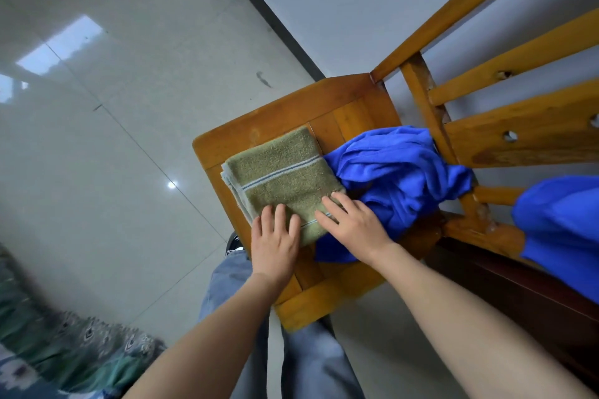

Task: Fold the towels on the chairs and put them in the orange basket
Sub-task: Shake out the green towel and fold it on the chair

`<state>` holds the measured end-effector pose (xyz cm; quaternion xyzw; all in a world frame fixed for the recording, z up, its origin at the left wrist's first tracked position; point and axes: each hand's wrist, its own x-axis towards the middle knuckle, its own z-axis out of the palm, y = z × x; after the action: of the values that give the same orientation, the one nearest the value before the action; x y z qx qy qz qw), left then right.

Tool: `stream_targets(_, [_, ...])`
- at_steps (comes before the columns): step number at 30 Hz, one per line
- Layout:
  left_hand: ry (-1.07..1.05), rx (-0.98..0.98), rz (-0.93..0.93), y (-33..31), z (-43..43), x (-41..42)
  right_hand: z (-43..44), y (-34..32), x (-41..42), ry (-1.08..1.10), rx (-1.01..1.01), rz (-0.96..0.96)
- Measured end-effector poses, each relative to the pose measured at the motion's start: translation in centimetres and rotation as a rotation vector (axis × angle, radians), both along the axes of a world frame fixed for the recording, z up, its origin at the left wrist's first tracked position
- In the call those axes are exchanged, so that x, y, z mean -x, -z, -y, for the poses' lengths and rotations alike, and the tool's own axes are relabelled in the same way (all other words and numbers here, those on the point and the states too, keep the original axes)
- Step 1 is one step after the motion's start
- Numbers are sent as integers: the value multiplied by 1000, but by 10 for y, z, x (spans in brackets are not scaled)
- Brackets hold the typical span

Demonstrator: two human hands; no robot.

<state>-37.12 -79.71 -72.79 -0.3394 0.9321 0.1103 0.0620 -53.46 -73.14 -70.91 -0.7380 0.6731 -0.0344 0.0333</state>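
The green towel (282, 178) lies on the seat of the wooden chair (327, 107), toward its front left part. It is already folded into a thick rectangle, with several layers visible at its left edge and pale stripes across the top. Both hands rest flat on the near end of it. The left hand (275, 236) is palm down with the fingers spread a little, over the near left corner. The right hand (353, 220) is also palm down, fingers slightly apart, over the near right corner, and its outer side touches the blue towel (398, 178). Neither hand pinches anything; they only press on the cloth.

I judge that the step in hand is the end of folding this towel: the hands seem to flatten it so the folds stay. The next move probably calls for sliding the fingers under the bundle and lifting it with both hands, keeping the layers together, and carrying it to the orange basket. The basket is not in view, so I cannot say where it stands.

The blue towel is crumpled just beside the green one, against the chair back, and is not folded yet. Another blue cloth (564, 230) hangs at the right edge, over what seems a darker piece of furniture. Both forearms reach forward from below, over the person's jeans (301, 363) and the tiled floor (113, 107).
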Motion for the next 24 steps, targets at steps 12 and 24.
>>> stream_targets(12, [139,-38,-77,-98,48,-13,13,-84,-7,65,112,36])
stream_targets(24, [335,260,-292,-300,106,20,48,-296,44,10,330,-90])
